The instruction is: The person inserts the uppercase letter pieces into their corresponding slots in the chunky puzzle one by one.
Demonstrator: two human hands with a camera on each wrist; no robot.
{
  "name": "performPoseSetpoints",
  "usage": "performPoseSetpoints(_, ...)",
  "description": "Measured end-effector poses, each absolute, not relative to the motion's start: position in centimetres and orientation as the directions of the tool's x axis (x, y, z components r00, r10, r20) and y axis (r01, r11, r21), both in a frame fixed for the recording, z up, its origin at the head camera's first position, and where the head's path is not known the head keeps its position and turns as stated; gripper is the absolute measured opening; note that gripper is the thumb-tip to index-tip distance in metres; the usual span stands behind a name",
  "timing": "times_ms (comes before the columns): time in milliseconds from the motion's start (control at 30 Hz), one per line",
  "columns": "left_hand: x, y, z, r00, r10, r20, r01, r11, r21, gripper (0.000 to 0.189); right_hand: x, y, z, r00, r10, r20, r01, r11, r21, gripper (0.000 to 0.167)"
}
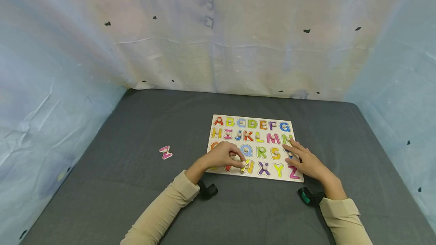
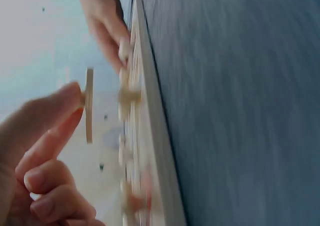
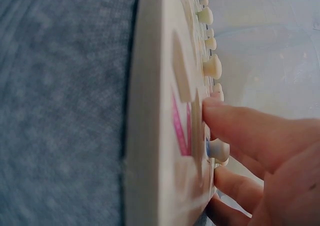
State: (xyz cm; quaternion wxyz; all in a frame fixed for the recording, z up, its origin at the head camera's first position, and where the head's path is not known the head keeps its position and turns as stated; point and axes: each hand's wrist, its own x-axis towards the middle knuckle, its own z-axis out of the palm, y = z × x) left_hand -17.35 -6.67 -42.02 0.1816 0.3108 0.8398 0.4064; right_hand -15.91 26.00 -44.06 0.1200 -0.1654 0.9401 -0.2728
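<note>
A wooden alphabet board [image 1: 253, 154] with coloured letters lies on the grey cloth. My left hand [image 1: 223, 156] pinches a yellow letter piece [image 1: 245, 166] by its knob, over the W in the bottom row. In the left wrist view that letter piece [image 2: 89, 106] appears edge-on, apart from the board; its letter is partly hidden. My right hand [image 1: 308, 163] rests on the board's right side, fingers spread, partly covering N and T. Beside a blue knob [image 3: 218, 150], its fingertips touch the board. The Y [image 1: 278, 169] and Z [image 1: 293, 172] spaces show no knobs.
A pink Z piece [image 1: 165, 152] with a knob lies on the cloth left of the board. Most other letters on the board carry upright knobs. Pale sheets [image 1: 238, 48] hang behind and at both sides of the table.
</note>
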Motion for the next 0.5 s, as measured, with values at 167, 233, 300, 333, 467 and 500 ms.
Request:
performPoseSetpoints(167,-16.8,-4.3,-42.2,-0.764,0.644,-0.042,0.356,0.475,0.805,0.011,-16.0,26.1,-44.1,-0.915,-0.383,-0.130,-0.253,0.794,-0.553,0.059)
performPoseSetpoints(233,-16.6,-3.5,-42.3,-0.776,0.629,-0.038,0.354,0.485,0.799,0.012,-16.0,26.1,-44.1,-0.915,-0.382,-0.132,-0.252,0.794,-0.553,0.059)
performPoseSetpoints(300,-16.4,-2.7,-42.5,-0.788,0.614,-0.036,0.348,0.493,0.798,0.012,-16.0,26.2,-44.0,-0.914,-0.383,-0.133,-0.253,0.795,-0.551,0.060)
performPoseSetpoints(333,-16.3,-2.3,-42.5,-0.793,0.608,-0.038,0.343,0.496,0.798,0.012,-16.0,26.2,-44.0,-0.914,-0.383,-0.134,-0.254,0.797,-0.549,0.060)
performPoseSetpoints(467,-16.1,-0.8,-42.7,-0.808,0.587,-0.041,0.336,0.517,0.787,0.012,-15.9,26.1,-43.9,-0.915,-0.382,-0.129,-0.257,0.800,-0.541,0.058)
performPoseSetpoints(500,-16.1,-0.4,-42.7,-0.811,0.584,-0.045,0.334,0.525,0.783,0.012,-15.9,26.1,-43.9,-0.916,-0.383,-0.121,-0.261,0.797,-0.545,0.059)
